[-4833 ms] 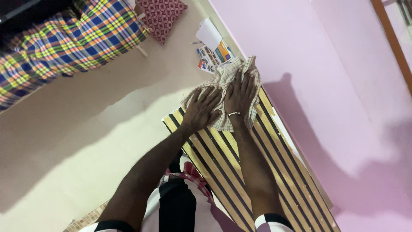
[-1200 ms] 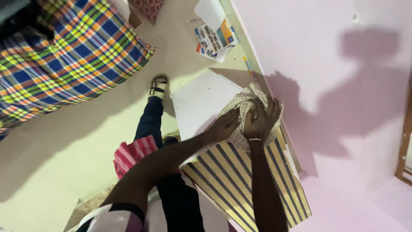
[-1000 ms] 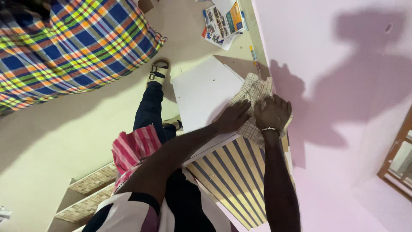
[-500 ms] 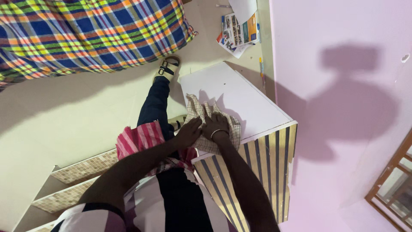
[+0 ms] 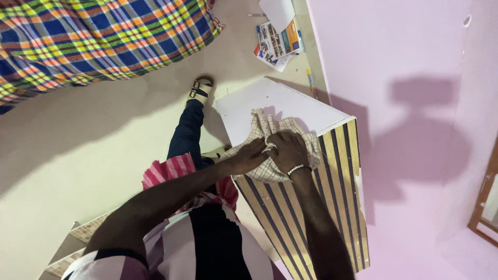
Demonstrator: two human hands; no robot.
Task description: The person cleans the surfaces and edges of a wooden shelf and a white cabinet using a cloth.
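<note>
A beige checked cloth (image 5: 270,155) lies bunched over the edge where a cabinet's white panel (image 5: 259,101) meets its face of black and wood-coloured stripes (image 5: 337,176). My right hand (image 5: 288,150), with a dark wristband, presses down on the cloth and bunches it under the fingers. Beside it, my left hand (image 5: 251,154) touches the same cloth with its fingers laid on the fabric. The two hands meet at the middle of the cloth.
A pink wall (image 5: 404,78) runs along the cabinet's far side. Papers and booklets (image 5: 277,39) lie on the floor by the wall. A bright plaid fabric (image 5: 93,36) fills the upper left. My leg and sandalled foot (image 5: 199,88) stand beside the cabinet. Tiled steps (image 5: 78,238) show at the lower left.
Both hands have slid the cloth from the cabinet's wall-side edge across to its near edge. The view has shifted, showing more of the white panel and the wall.
</note>
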